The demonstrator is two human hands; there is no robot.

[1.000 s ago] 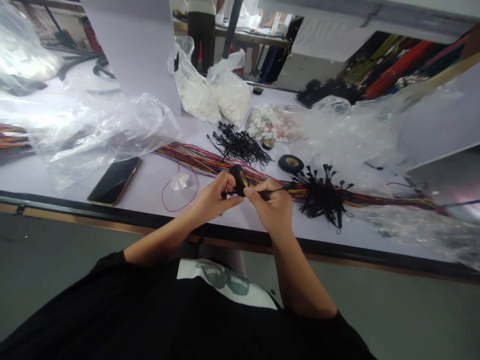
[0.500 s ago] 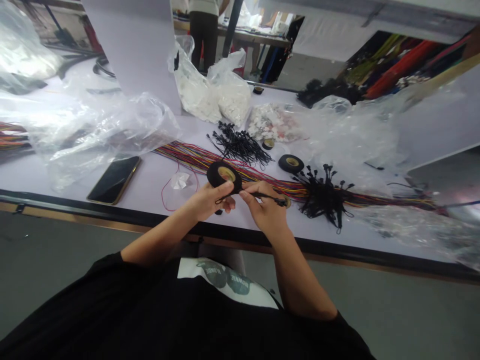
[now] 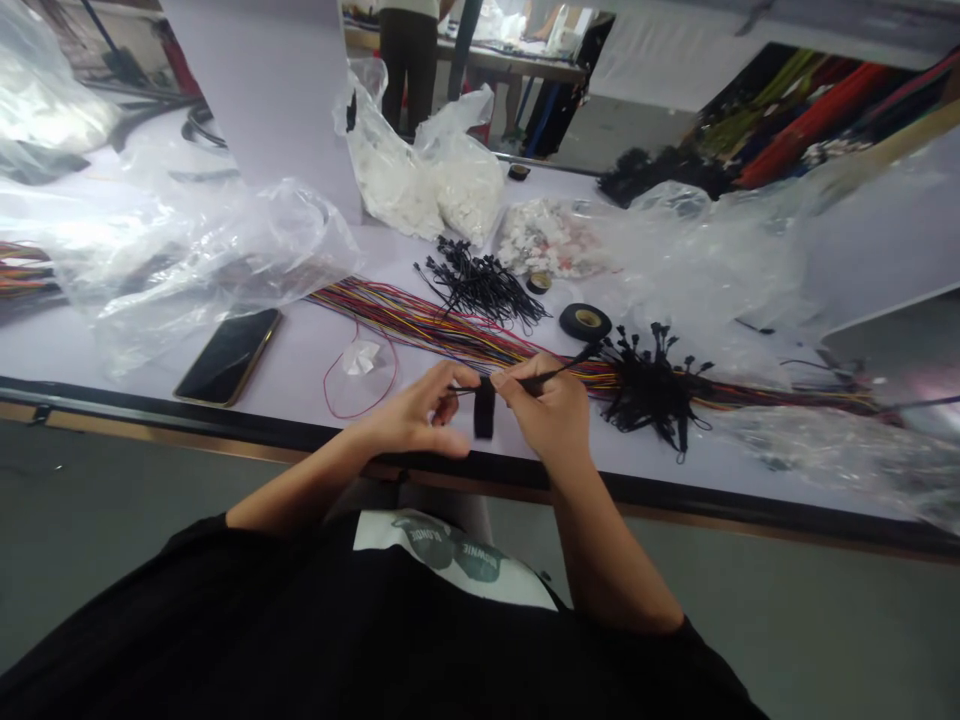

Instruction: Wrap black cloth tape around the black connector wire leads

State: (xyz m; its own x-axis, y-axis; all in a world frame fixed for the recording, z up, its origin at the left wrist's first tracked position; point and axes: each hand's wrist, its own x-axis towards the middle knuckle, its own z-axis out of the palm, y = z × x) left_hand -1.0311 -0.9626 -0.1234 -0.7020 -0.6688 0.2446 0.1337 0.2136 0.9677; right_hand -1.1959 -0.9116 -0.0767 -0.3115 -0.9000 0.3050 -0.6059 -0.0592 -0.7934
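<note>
Tape roll [image 3: 484, 412] near wire bundle [image 3: 405, 318]

Readable text sits only on the person's black shirt [image 3: 420, 645], near side of scene, on a white printed panel [image 3: 375, 532] across its front. Two words there, in capitals, pale on dark. Left dark shape [image 3: 431, 550] carries "BLONDIE", small and a bit soft. Right dark shape [image 3: 481, 566], just beside it, carries what reads as "BROWNIE", first letters blurred. Both words run at a slant, each near the far edge of its own shape. Lettering on both is plain and light.
</note>
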